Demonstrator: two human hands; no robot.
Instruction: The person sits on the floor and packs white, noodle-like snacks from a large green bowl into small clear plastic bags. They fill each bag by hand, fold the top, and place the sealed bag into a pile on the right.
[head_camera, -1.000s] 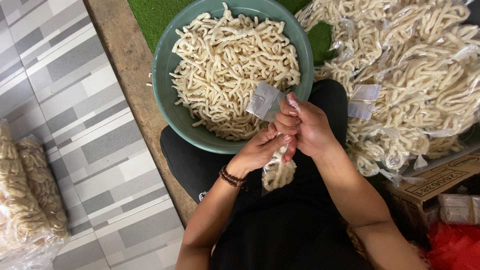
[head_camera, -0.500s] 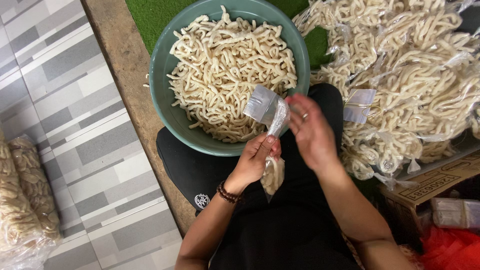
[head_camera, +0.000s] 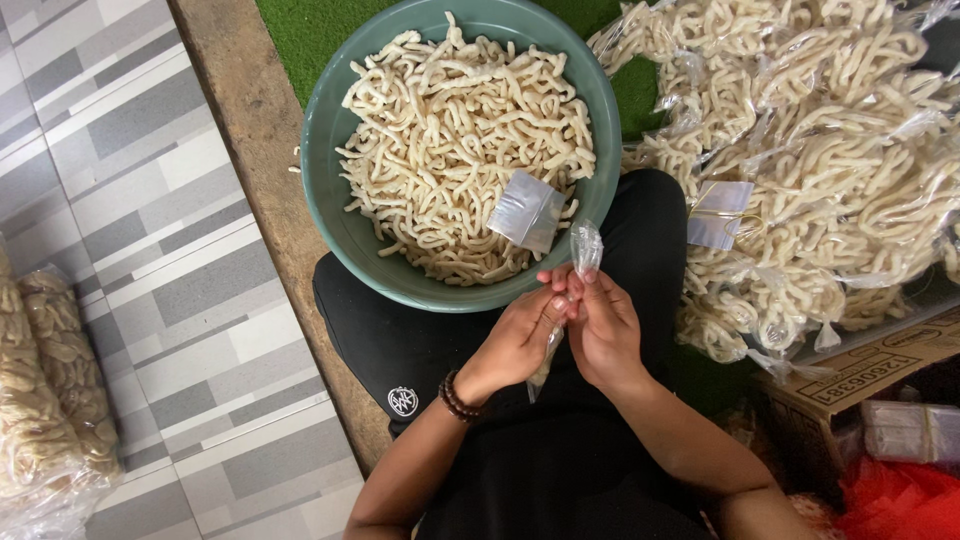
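Grey patterned floor tiles (head_camera: 150, 230) fill the left of the view, bordered by a brown wooden strip (head_camera: 250, 160) and a patch of green turf (head_camera: 310, 30) at 12 o'clock; on the turf and against the person's black-clad lap (head_camera: 420, 340) sits a large green bowl (head_camera: 330, 200) heaped with pale, curly cracker strips (head_camera: 450, 130); at 2 o'clock lies a big pile of filled clear bags (head_camera: 820, 130), and at 4 o'clock a cardboard box (head_camera: 860, 385) beside something red (head_camera: 900, 500); more packed bags (head_camera: 45, 390) lie on the tiles at 8 o'clock; a small stack of empty plastic bags (head_camera: 527, 210) rests on the strips at the bowl's 4 o'clock edge; the little bag (head_camera: 583, 250) in work is held just below the bowl's rim, over the lap, its long axis running from about 1 o'clock at its twisted top down to 7 o'clock where its lower end shows between the wrists; both hands meet on it, neither nearer than the other; the left hand (head_camera: 520, 335), with a bead bracelet (head_camera: 458, 397) at the wrist, has its fingertips pressed together on the bag's neck from the 8 o'clock side; the right hand (head_camera: 605, 335) closes around the same neck from 4 o'clock, fingers curled and pinching, the twisted top sticking up above them toward the bowl
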